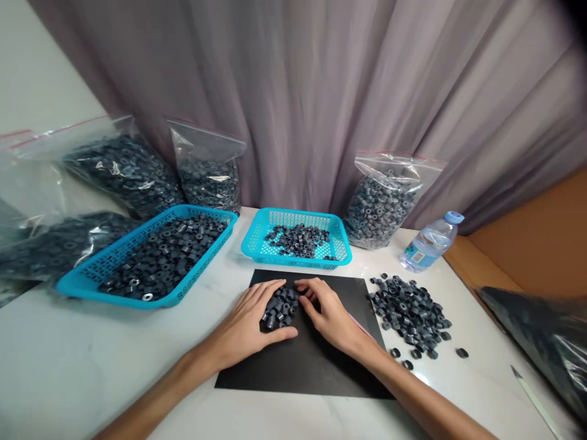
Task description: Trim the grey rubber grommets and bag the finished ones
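Note:
A small heap of black ring-shaped pieces [279, 307] lies on a black mat [312, 366]. My left hand [250, 315] curves around the heap's left side, its fingers stretched out and its thumb apart along the near edge. On the right, my right hand [328, 308] rests with bent, parted fingers, their tips beside the heap. Neither hand visibly grips a piece, though the right fingertips partly hide one another. A larger pile of similar black rings [410, 315] spreads over the white table to the right of the mat.
Behind the mat stands a small blue basket [342, 244] holding some rings. A larger, fuller blue basket [114, 299] sits left. Zip bags of pieces [383, 208] line the back and left. A water bottle [428, 244] and a pointed tool [534, 397] are at right.

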`<state>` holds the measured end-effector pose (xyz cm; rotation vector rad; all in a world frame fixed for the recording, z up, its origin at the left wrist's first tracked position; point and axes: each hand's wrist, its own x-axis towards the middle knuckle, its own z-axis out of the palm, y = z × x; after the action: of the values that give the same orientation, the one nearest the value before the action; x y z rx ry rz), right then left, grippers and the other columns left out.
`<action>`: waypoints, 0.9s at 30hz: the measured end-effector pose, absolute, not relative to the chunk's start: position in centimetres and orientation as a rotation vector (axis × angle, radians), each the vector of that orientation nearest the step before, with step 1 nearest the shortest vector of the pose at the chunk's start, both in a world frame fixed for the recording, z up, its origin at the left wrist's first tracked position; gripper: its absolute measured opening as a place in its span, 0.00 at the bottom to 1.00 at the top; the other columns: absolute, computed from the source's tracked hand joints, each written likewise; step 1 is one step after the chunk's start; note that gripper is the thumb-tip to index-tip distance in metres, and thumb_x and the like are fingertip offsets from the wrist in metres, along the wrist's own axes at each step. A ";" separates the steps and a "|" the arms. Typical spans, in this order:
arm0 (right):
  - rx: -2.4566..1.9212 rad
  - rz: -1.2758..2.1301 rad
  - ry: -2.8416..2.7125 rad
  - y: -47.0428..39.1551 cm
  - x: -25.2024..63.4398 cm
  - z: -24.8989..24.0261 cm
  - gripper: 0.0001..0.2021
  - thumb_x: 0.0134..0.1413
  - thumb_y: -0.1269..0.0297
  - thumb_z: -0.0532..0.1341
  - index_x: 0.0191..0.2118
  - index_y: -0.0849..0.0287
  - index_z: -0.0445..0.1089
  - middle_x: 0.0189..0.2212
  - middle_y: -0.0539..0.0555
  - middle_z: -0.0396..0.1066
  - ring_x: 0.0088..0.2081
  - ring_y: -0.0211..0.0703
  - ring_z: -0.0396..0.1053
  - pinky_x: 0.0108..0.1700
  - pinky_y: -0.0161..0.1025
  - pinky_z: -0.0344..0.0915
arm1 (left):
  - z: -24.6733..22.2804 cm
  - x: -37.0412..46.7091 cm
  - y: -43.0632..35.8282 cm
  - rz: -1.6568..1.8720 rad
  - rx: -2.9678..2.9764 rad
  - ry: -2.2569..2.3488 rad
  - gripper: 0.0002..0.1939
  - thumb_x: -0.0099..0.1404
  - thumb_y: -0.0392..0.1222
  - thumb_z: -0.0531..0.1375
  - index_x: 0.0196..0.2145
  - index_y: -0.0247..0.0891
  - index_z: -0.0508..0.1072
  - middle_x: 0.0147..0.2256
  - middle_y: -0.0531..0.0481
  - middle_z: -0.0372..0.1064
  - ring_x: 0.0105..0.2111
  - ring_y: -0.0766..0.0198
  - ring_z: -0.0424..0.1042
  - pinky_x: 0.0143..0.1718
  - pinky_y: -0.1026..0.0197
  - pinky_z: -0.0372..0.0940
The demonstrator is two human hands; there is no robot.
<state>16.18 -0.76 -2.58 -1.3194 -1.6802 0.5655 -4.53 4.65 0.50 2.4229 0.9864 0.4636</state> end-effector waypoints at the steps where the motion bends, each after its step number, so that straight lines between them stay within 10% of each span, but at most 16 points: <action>1: -1.330 0.574 -1.656 -0.5 16.2 -2.9 0.12 0.64 0.68 0.58 0.52 0.58 0.69 0.42 0.56 0.72 0.43 0.44 0.71 0.49 0.45 0.70 | 0.2 -4.5 4.6 0.473 2.434 0.970 0.39 0.60 0.61 0.63 0.64 0.46 0.60 0.63 0.43 0.62 0.63 0.48 0.60 0.64 0.44 0.56; 10: -1.308 0.706 -1.479 -1.5 16.9 -1.3 0.09 0.62 0.61 0.63 0.45 0.57 0.73 0.42 0.55 0.76 0.41 0.44 0.74 0.47 0.42 0.70 | 1.3 -4.2 4.1 0.687 2.273 0.931 0.28 0.66 0.53 0.62 0.61 0.47 0.63 0.62 0.47 0.62 0.63 0.54 0.60 0.66 0.49 0.55; 19: -1.053 1.051 -1.243 -2.5 15.3 1.2 0.12 0.56 0.61 0.68 0.45 0.55 0.73 0.40 0.52 0.77 0.43 0.42 0.75 0.50 0.40 0.71 | 1.8 -3.8 3.5 0.982 2.126 0.756 0.06 0.68 0.40 0.62 0.41 0.43 0.79 0.39 0.53 0.78 0.39 0.65 0.76 0.45 0.64 0.68; 27: -1.121 0.989 -1.167 -2.4 14.7 0.4 0.08 0.55 0.61 0.69 0.40 0.56 0.75 0.37 0.52 0.78 0.40 0.42 0.76 0.47 0.39 0.72 | 3.2 -4.4 4.3 0.799 1.842 0.950 0.07 0.65 0.45 0.63 0.34 0.40 0.77 0.31 0.54 0.76 0.33 0.64 0.75 0.35 0.64 0.66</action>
<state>14.67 -2.41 0.38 -1.1207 -1.1670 0.9890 -4.42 4.26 3.24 1.8423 0.9499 0.7993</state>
